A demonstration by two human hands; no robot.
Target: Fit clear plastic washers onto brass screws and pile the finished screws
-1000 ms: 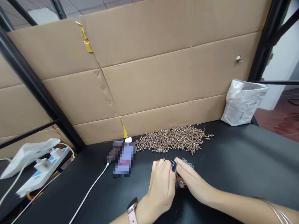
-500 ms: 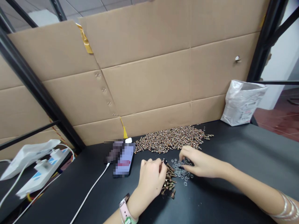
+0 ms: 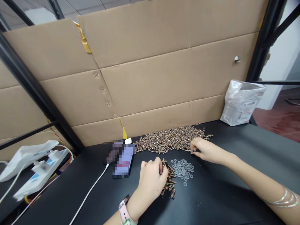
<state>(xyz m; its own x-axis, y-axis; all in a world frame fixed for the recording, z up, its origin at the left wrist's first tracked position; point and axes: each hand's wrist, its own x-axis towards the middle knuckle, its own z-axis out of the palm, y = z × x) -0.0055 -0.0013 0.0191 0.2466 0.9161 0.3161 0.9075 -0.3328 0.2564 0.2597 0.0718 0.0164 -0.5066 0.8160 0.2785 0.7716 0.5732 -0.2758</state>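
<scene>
Black desk point(image 3: 234, 187), one. Items: phone point(image 3: 123, 161), screen pixelated, lying at back edge, left of centre, with white charging cable point(image 3: 90, 190) running toward front edge; printed silver-white plastic bag point(image 3: 241, 103), upright, back right corner; taped cardboard sheets point(image 3: 145, 84), standing along back edge; white power strip point(image 3: 39, 176), beyond left edge; black metal frame point(image 3: 30, 84), left side.

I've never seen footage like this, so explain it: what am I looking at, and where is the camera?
This picture comes from a camera worn on a person's head, looking forward and down. There is no machine here, just two bare hands. On the black table lie a heap of bronze-coloured screws, a smaller cluster of screws and a patch of clear washers. The left hand is at the small cluster, and the right hand pinches at the heap's edge. Whether either holds a screw is too small to tell.
</scene>
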